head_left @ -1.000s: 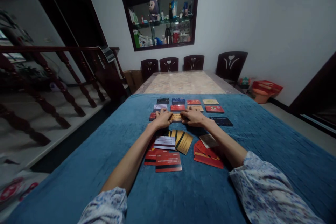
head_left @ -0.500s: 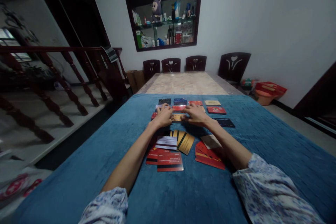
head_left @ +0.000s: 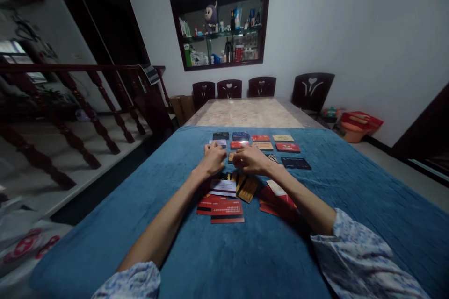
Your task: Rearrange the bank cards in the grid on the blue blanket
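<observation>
Both my hands rest on a blue cloth among rows of plastic cards. My left hand and my right hand are curled close together, fingers closed on a gold card that shows only as a sliver between them. Beyond them lie rows of cards: a dark card, a blue card, a red card and a dark blue card. Under my forearms lie loose piles: red cards, a white card, gold striped cards and more red cards.
The marble tabletop shows bare past the cloth, with several dark chairs at its far end. A wall niche holds bottles and a plush toy. A wooden railing runs along the left. A red basin sits on the floor at right.
My hands have drawn closer together over the gold card, hiding most of it, and pulled slightly towards me. My right forearm now covers more of the right red pile.
</observation>
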A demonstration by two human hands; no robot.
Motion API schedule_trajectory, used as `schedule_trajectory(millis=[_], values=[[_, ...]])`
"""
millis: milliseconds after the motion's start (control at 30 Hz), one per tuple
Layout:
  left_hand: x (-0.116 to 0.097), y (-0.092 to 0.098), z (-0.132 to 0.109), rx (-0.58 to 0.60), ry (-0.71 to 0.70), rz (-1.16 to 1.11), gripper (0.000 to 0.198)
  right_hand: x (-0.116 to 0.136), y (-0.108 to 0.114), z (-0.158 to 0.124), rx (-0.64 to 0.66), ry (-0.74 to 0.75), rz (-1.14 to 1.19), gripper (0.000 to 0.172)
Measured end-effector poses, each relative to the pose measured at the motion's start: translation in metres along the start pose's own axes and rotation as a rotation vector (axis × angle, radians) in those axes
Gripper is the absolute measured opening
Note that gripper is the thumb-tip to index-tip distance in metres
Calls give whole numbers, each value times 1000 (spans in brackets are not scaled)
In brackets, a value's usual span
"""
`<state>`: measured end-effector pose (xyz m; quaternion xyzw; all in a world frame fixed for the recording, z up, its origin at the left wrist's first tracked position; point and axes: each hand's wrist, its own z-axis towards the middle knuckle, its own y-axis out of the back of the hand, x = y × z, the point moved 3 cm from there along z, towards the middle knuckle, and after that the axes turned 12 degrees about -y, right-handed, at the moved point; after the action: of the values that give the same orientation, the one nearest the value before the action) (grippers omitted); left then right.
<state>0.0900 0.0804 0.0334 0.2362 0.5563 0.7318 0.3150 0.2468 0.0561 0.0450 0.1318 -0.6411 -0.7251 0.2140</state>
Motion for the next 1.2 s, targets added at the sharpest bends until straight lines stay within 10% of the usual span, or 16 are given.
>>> schedule_trajectory(millis=[567, 1200], values=[[-4, -2, -83, -52, -89, -82, 17, 17, -12, -26, 43, 22, -22, 22], [-15, 4, -94, 86, -172, -200, 24, 42, -23, -35, 75, 106, -54, 36]])
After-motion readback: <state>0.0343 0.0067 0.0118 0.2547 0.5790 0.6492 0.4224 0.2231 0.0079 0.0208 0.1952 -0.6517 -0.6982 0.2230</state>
